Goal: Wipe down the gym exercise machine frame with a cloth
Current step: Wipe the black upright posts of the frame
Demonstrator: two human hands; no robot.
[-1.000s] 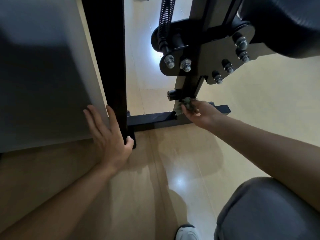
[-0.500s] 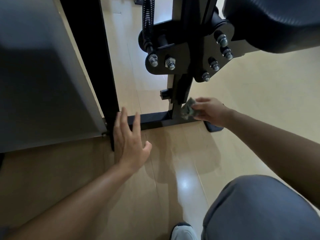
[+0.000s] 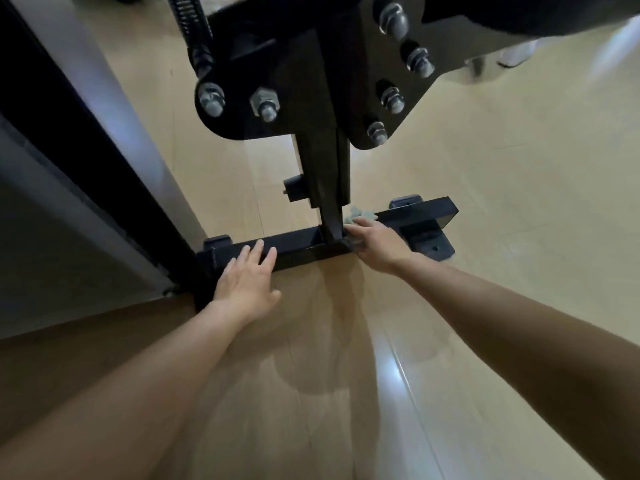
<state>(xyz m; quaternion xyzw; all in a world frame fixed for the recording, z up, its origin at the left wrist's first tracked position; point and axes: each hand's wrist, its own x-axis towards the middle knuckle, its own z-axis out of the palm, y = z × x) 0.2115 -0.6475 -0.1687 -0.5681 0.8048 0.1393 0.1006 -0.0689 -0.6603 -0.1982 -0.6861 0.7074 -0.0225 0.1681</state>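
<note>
The black gym machine frame fills the upper middle: a bolted plate (image 3: 381, 81), an upright post (image 3: 329, 188) and a floor crossbar (image 3: 301, 245). My right hand (image 3: 379, 245) holds a small grey-green cloth (image 3: 362, 216) against the crossbar right where the post meets it; most of the cloth is hidden under the hand. My left hand (image 3: 247, 280) lies flat with straight fingers on the left part of the crossbar, fingertips touching its top.
A dark door edge and grey panel (image 3: 86, 174) run along the left. A coil spring (image 3: 190, 26) hangs at the top. A mounting foot (image 3: 433, 249) sticks out at the crossbar's right end. Glossy beige floor tiles (image 3: 485, 220) surround the base.
My right hand has dropped with the cloth from the post's side down to the crossbar joint. My left hand has shifted from the door edge onto the crossbar. The view has moved closer and lower.
</note>
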